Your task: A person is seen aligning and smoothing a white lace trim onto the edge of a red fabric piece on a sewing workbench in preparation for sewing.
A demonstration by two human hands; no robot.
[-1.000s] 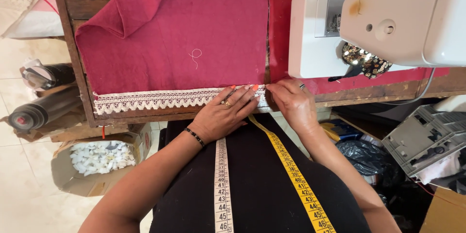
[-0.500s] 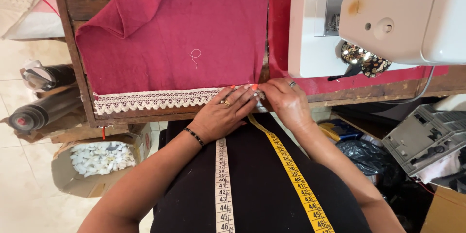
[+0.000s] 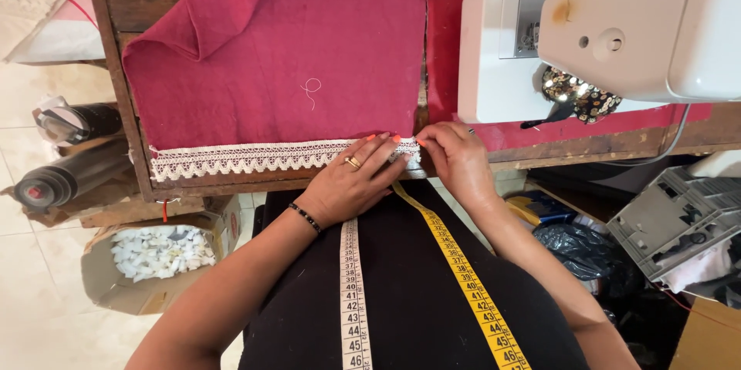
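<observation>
Right at the near edge of the wooden table (image 3: 116, 69), a white lace trim (image 3: 255, 158) ran along the hem of the dark red cloth (image 3: 309, 38). The left hand (image 3: 351, 181) lay flat with fingers together, pressing the trim's right end down. The right hand (image 3: 455, 162) pinched that same end at the cloth's corner. Just beyond, the white sewing machine (image 3: 602, 38) crowded the right side of the table. A measuring tape (image 3: 463, 277) hung down the black top. Left of the table stood a cardboard box of white scraps (image 3: 154, 254) and dark fabric rolls (image 3: 62, 173).
</observation>
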